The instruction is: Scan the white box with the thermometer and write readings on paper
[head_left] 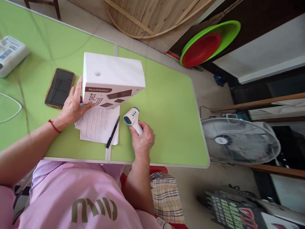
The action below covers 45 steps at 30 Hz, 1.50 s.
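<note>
My left hand point(74, 103) grips the lower left edge of a white box point(114, 71) with brown print, its fingers behind the side and its thumb across the front. The box stands over the far part of some handwritten sheets point(94, 127). Wrapped round the handle of a white and blue infrared thermometer point(133, 119) is my right hand point(143, 138); the thermometer's small screen faces up toward me. Between the hands, a black pen point(112, 132) lies across the right edge of the paper. A smartphone point(59, 87) in a brown case lies left of the box.
The green folding table point(166, 127) has a seam down its middle. A white case point(11, 54) and a white cable point(17, 111) are at the left. Beyond the table stand green and red basins point(205, 47) and a fan point(238, 140).
</note>
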### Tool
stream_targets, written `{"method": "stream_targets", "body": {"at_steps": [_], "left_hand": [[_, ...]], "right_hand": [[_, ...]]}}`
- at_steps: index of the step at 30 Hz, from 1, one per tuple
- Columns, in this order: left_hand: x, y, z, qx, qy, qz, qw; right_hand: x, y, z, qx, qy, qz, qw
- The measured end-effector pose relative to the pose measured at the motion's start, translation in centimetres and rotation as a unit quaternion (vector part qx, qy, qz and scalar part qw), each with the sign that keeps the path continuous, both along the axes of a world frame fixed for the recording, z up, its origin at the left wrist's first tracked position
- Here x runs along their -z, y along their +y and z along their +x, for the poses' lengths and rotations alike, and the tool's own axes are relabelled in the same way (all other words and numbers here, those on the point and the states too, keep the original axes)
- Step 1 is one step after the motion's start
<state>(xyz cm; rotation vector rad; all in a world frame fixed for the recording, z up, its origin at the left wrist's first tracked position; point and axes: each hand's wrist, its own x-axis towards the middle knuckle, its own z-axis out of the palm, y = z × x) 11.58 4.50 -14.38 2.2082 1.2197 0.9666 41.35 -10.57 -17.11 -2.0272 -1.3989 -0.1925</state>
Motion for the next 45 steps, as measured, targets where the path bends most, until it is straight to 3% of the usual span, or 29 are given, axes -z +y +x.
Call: {"method": "stream_targets", "body": {"at_steps": [4,6,9,11,14,18,21,25,33,38,45], "left_hand": [[-1.2,-0.6,0.4,-0.012,-0.007,0.036,0.999],[-2.2,-1.1,0.5,-0.043,-0.027,0.055,0.997],[-3.6,-2.2,0.5,-0.095,-0.078,0.119,0.985],[-4.4,-2.9,0.5,-0.099,-0.079,0.167,0.978],[-5.0,-3.9,0.7,0.033,-0.040,0.192,0.980],[-4.6,-4.6,1.5,0.207,0.009,0.241,0.948],[-3.8,-4.9,1.9,0.297,0.152,0.189,0.923],[-3.2,-5.2,2.0,0.346,0.285,0.104,0.888],[-2.6,-5.1,2.1,0.349,0.272,0.076,0.894],[-2.9,-4.4,2.0,0.298,0.287,0.064,0.908],[-2.3,-3.7,1.9,0.283,0.269,0.078,0.917]], "right_hand": [[-1.0,0.1,-0.9,-0.002,-0.030,0.073,0.997],[-1.7,0.2,-1.9,-0.035,-0.004,0.103,0.994],[-2.4,0.2,-4.0,-0.132,0.085,0.064,0.985],[-2.6,0.2,-5.3,-0.154,0.126,0.016,0.980],[-2.4,0.2,-6.7,-0.134,0.145,-0.049,0.979],[-2.2,0.2,-7.0,-0.122,0.150,-0.067,0.979],[-2.2,0.1,-6.6,-0.159,0.168,-0.019,0.973],[-2.5,-0.3,-6.2,-0.162,0.216,0.094,0.958],[-2.3,-1.1,-7.1,-0.180,0.322,0.129,0.921],[-3.4,-1.7,-7.5,-0.286,0.364,0.060,0.884],[-3.4,-1.4,-7.9,-0.173,0.357,-0.042,0.917]]}}
